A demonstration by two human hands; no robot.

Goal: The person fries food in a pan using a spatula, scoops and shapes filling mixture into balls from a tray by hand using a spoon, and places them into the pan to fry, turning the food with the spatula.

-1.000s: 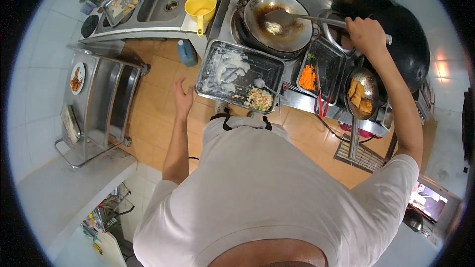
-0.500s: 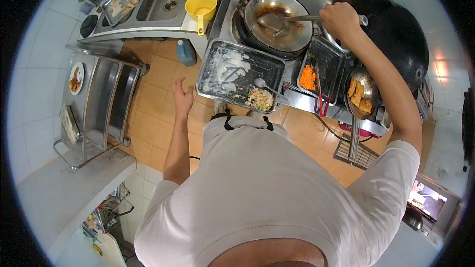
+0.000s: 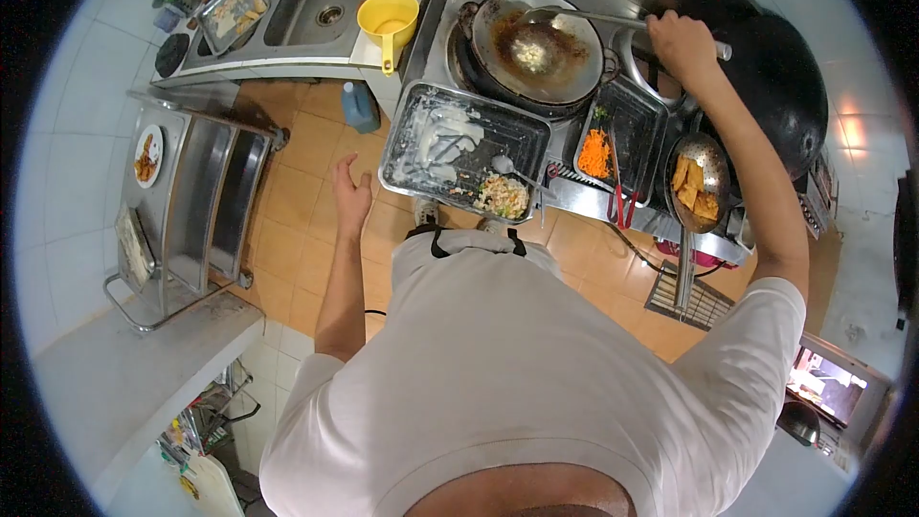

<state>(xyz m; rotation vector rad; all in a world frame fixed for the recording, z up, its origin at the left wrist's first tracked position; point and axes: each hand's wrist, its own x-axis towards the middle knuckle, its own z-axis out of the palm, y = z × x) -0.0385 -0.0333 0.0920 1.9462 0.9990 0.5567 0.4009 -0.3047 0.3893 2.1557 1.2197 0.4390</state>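
Note:
My right hand is closed around the long metal handle of a wok spatula. The spatula's head lies at the far rim of a wok on the stove. Brown liquid covers the wok's bottom, with a pale, bubbly patch in its middle. My left hand hangs over the floor with its fingers apart and holds nothing. Nearest to it is a black tray with white paste, a spoon and a chopped mix.
Right of the wok, a second tray holds shredded orange food and red-handled tongs. A strainer carries fried golden pieces. A yellow dipper stands by the sink; a blue jug is on the floor.
My right hand has moved slightly right and down. The spatula's head has shifted from the wok's middle to its far side, and a pale bubbly patch now shows there. My left hand stays nearly still.

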